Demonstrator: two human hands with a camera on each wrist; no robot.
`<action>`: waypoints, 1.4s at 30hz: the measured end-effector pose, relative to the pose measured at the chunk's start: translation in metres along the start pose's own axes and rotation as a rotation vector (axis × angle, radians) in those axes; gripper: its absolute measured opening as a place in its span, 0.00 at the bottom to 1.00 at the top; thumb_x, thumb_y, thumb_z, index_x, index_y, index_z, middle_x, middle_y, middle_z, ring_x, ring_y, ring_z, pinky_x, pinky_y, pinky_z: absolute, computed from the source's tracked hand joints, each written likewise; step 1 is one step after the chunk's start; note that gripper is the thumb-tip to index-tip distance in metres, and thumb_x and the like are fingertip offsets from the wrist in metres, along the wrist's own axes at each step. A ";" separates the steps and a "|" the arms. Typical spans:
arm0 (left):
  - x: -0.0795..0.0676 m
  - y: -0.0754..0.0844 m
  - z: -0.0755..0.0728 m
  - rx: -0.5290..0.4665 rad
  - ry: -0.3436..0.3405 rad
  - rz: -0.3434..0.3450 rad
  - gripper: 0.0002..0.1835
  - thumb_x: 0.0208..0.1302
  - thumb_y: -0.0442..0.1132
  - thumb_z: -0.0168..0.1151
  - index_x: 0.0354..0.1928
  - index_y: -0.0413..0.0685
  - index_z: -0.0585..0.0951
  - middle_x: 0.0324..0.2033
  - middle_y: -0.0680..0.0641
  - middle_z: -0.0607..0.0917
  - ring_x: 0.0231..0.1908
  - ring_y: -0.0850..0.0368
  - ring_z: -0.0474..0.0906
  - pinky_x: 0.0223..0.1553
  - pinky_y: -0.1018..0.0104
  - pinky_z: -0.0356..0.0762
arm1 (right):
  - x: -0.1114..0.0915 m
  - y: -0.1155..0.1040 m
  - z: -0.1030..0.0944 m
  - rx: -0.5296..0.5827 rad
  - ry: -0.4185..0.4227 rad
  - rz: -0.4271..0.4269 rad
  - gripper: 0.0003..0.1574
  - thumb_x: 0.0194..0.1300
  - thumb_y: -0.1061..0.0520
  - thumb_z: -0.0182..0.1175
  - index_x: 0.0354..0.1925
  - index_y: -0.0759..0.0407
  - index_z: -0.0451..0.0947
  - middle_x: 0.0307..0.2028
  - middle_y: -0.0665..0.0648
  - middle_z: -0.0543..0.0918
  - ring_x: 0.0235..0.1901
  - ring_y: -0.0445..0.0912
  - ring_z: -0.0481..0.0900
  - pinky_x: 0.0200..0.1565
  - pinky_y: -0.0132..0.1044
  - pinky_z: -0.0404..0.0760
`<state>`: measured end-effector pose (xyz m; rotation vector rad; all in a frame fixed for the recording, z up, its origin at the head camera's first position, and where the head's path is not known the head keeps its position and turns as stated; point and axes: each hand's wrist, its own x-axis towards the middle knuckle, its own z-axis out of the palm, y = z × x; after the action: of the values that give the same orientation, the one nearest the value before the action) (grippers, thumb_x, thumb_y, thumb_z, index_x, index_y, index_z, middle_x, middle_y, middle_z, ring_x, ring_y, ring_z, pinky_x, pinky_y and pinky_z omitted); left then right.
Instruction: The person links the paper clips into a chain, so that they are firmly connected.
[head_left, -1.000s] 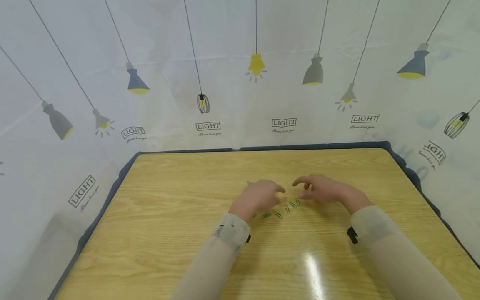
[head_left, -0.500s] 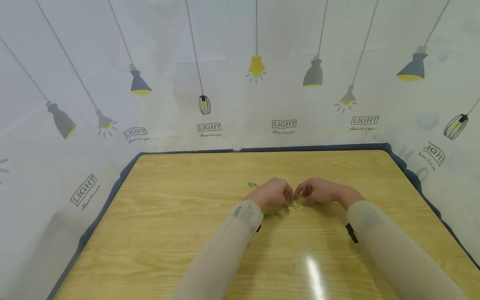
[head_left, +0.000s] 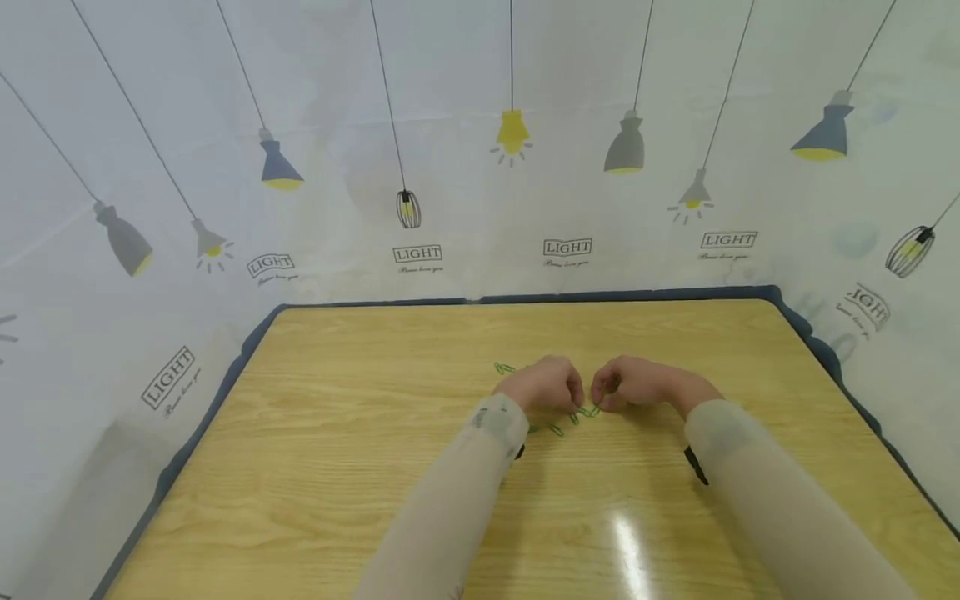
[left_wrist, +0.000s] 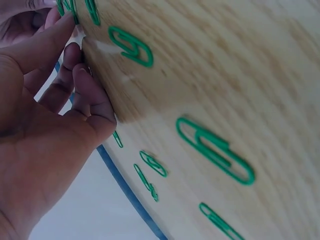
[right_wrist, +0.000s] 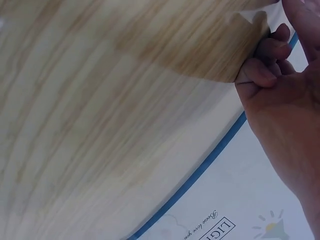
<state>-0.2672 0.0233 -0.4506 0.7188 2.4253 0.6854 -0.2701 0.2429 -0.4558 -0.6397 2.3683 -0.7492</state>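
Over the middle of the table, my left hand [head_left: 547,383] and right hand [head_left: 637,382] are close together, thumbs and fingertips facing. Between them, two green paper clips slant towards each other in a V. The left hand pinches the end of one paper clip [head_left: 584,412]; the right pinches the other paper clip [head_left: 596,411]. Near the left fingertips lies a loose paper clip [left_wrist: 131,46], with a larger-looking paper clip [left_wrist: 215,150] closer to that wrist camera. In the right wrist view, the right fingertips are cut off at the top edge, so its clip is out of sight there.
Several more green clips lie about the left hand, including a paper clip [head_left: 556,430] in front and a pair of paper clips [head_left: 504,367] behind. The wood-grain table [head_left: 360,417] has a dark blue border, with a lamp-printed cloth [head_left: 465,208] around it.
Both hands came together from apart, fingers closing down to the clips. The two clips between them were lying side by side and now tilt into a V at the fingertips.
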 end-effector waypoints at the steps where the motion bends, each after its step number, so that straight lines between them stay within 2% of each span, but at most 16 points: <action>1: 0.001 -0.001 0.001 -0.001 -0.010 0.000 0.06 0.72 0.34 0.69 0.37 0.53 0.89 0.40 0.56 0.89 0.45 0.60 0.82 0.51 0.62 0.83 | 0.000 0.001 0.000 -0.001 -0.005 0.006 0.04 0.74 0.62 0.64 0.43 0.56 0.86 0.44 0.53 0.85 0.43 0.45 0.76 0.50 0.40 0.76; 8: 0.002 -0.004 0.011 0.016 -0.028 0.000 0.03 0.72 0.37 0.69 0.38 0.52 0.89 0.38 0.57 0.87 0.43 0.60 0.79 0.52 0.64 0.79 | -0.006 0.012 0.007 0.087 -0.015 0.039 0.04 0.76 0.59 0.62 0.43 0.59 0.82 0.40 0.54 0.81 0.41 0.46 0.74 0.46 0.37 0.73; 18: -0.004 -0.008 0.008 -0.045 -0.010 -0.023 0.03 0.73 0.39 0.69 0.40 0.49 0.88 0.38 0.56 0.87 0.43 0.60 0.79 0.53 0.63 0.78 | -0.006 0.019 0.012 0.154 0.025 0.004 0.07 0.80 0.57 0.58 0.47 0.60 0.79 0.43 0.54 0.80 0.44 0.47 0.73 0.49 0.40 0.72; 25: -0.004 -0.015 0.010 -0.115 0.000 -0.014 0.04 0.72 0.40 0.70 0.37 0.52 0.89 0.38 0.57 0.88 0.43 0.59 0.79 0.53 0.61 0.78 | -0.008 0.021 0.014 0.207 0.030 0.031 0.07 0.81 0.56 0.57 0.47 0.59 0.77 0.39 0.53 0.76 0.40 0.47 0.72 0.43 0.38 0.71; 30: -0.006 -0.019 0.003 -0.185 -0.003 0.017 0.03 0.72 0.39 0.70 0.39 0.52 0.90 0.41 0.57 0.89 0.46 0.62 0.79 0.63 0.59 0.78 | -0.012 0.019 0.008 0.204 0.025 0.048 0.10 0.82 0.53 0.57 0.49 0.59 0.76 0.42 0.55 0.75 0.42 0.47 0.71 0.44 0.39 0.71; 33: -0.006 -0.019 -0.006 -0.213 0.006 0.058 0.03 0.73 0.39 0.69 0.40 0.50 0.90 0.41 0.55 0.89 0.42 0.63 0.78 0.55 0.63 0.79 | -0.016 0.016 0.000 0.212 0.024 0.052 0.12 0.82 0.52 0.56 0.50 0.61 0.77 0.43 0.56 0.77 0.43 0.48 0.72 0.46 0.41 0.72; 37: -0.007 -0.020 -0.015 -0.233 0.039 0.105 0.02 0.72 0.39 0.71 0.41 0.50 0.89 0.40 0.53 0.90 0.36 0.62 0.78 0.39 0.69 0.78 | -0.025 0.008 -0.010 0.328 0.006 0.061 0.13 0.82 0.55 0.55 0.51 0.65 0.77 0.46 0.59 0.82 0.45 0.49 0.79 0.51 0.42 0.79; 40: -0.013 -0.021 -0.017 -0.259 0.089 0.120 0.02 0.71 0.39 0.72 0.41 0.50 0.89 0.41 0.53 0.91 0.39 0.64 0.82 0.41 0.71 0.81 | -0.034 -0.001 -0.011 0.452 0.031 0.044 0.14 0.83 0.56 0.55 0.51 0.68 0.76 0.50 0.63 0.82 0.46 0.53 0.82 0.56 0.46 0.83; 42: -0.021 -0.022 -0.017 -0.289 0.134 0.127 0.03 0.72 0.40 0.71 0.43 0.50 0.90 0.42 0.53 0.91 0.42 0.63 0.84 0.44 0.69 0.83 | -0.039 -0.011 -0.009 0.515 0.079 0.019 0.14 0.82 0.55 0.56 0.51 0.68 0.77 0.49 0.64 0.82 0.44 0.54 0.82 0.57 0.49 0.83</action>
<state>-0.2700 -0.0108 -0.4445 0.7306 2.3425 1.1406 -0.2451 0.2614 -0.4283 -0.3698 2.1130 -1.3317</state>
